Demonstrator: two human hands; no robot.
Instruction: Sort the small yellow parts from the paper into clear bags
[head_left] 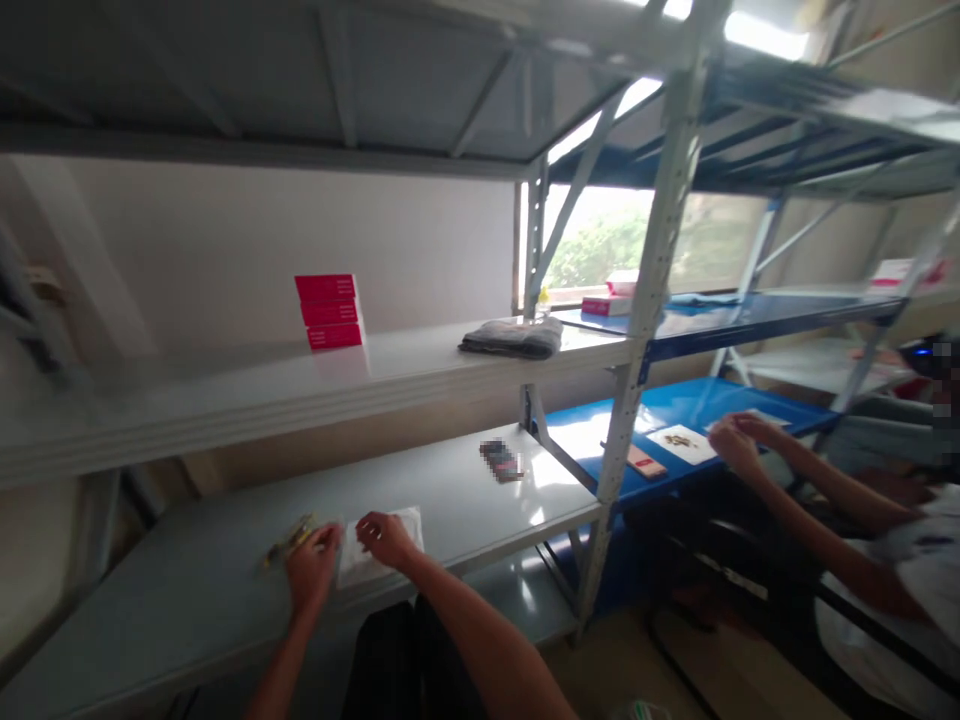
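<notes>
Several small yellowish pieces (302, 527) lie loosely piled toward eight o'clock, right by the left hand (311, 562); I cannot tell whether its bent fingers grasp one. Near seven o'clock, the right hand (388, 540) curls over a white sheet (365, 570), its grip equally unclear. Three red boxes (329, 311) stand stacked past nine; a co-worker's hands (737, 447) are past three.

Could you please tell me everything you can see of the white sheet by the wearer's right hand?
The white sheet looks thin and roughly rectangular, perhaps paper or plastic. It lies flat on the grey shelf, near its front edge. The wearer's right hand hides part of it; whether they touch is unclear.
</notes>
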